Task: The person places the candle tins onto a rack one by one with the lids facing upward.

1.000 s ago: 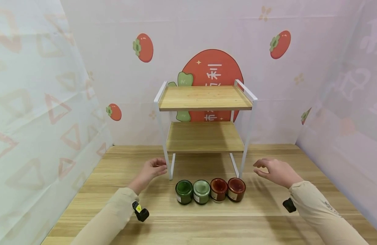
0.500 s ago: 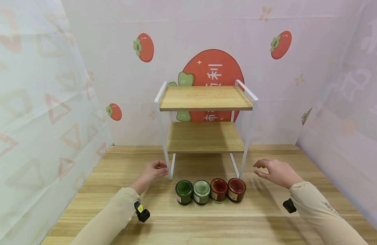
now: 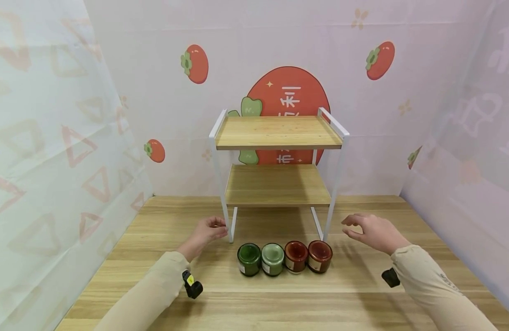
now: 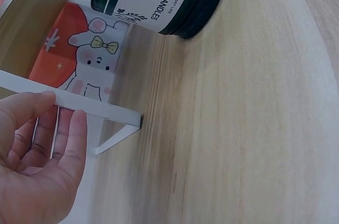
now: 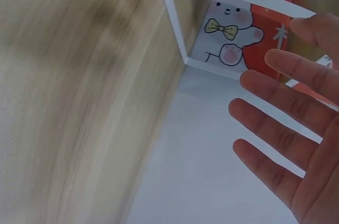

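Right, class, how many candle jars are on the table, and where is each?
4, in a row before the shelf rack. From the left: dark green jar, pale green jar, inner red-brown jar, outer red-brown jar. No others show.

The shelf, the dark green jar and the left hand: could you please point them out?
Shelf (image 3: 278, 185), head view, on the lower board.
Dark green jar (image 3: 249, 255), head view, on its top.
Left hand (image 3: 203, 234), head view, on its middle.

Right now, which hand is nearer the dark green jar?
Left. The left hand is left of the dark green jar and slightly behind it; the right hand is farther off, right of both red jars.
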Tool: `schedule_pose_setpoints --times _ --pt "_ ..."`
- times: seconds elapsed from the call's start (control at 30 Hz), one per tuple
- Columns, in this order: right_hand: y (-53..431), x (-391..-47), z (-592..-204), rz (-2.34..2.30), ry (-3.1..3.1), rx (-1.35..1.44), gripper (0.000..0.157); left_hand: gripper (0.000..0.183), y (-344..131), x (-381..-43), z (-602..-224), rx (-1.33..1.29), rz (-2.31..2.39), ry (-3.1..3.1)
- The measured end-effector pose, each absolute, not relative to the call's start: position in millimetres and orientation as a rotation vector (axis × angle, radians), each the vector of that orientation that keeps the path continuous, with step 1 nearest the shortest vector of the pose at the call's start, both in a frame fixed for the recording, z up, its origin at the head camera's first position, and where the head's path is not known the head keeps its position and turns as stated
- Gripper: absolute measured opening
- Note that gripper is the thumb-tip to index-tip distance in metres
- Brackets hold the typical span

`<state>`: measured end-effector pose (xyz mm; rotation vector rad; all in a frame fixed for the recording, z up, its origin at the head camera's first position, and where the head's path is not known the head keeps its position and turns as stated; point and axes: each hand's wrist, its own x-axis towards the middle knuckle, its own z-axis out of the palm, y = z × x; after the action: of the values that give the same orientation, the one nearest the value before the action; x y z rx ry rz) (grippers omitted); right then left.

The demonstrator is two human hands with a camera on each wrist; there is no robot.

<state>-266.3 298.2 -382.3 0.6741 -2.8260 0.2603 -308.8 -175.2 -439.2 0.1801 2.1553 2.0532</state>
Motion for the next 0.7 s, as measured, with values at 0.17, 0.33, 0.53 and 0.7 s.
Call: schedule_pose_setpoints --times 0.17,0.33,0.53,0.7 --pt "295 -259 -374 0.31 -2.798 0.666 0.021 0.018 -177 -309 -440 0.191 2.033 2.171" --pt "290 -250 -365 0.351 -2.763 0.66 0.024 0.018 -178 -309 -439 0.2 2.023 2.174" --pt "283 -242 -362 0.503 -2.719 0.664 0.024 0.018 -178 -308 -438 0.204 1.999 2.202" --pt "273 -237 -363 0.727 -2.634 0.731 0.019 0.016 -177 -309 -439 0.213 2.009 2.193"
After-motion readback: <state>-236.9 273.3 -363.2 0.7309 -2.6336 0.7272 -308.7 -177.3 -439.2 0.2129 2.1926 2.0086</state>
